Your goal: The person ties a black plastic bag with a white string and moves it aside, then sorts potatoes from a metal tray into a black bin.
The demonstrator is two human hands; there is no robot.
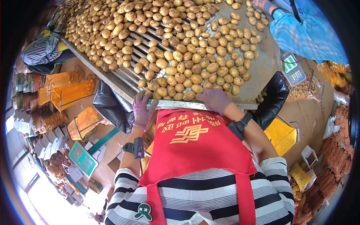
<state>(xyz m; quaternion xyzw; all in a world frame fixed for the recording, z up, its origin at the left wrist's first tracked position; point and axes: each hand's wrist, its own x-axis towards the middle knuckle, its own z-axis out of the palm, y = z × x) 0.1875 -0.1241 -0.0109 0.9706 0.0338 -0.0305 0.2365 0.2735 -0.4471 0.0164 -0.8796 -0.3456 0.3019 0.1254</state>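
Potatoes (195, 69) in a thick layer cover a sloping metal sorting table (258, 80), part slatted and part flat sheet. My left hand (141, 112), in a thin purple glove, is at the near left corner of its front rim (183, 105). Its fingers are spread upward, with the tips close to the nearest potatoes. My right hand (216, 100), gloved likewise, reaches over the rim further right. Its fingers stretch inward against the front row of potatoes, the palm turned down. Neither hand has a potato lifted in it.
Black plastic bags (112, 103) hang below the table's corners. A digital scale display (293, 69) stands at right, another (83, 158) at lower left. Orange mesh sacks (73, 90) on frames line the left. A person in a blue checked garment (307, 32) works at upper right.
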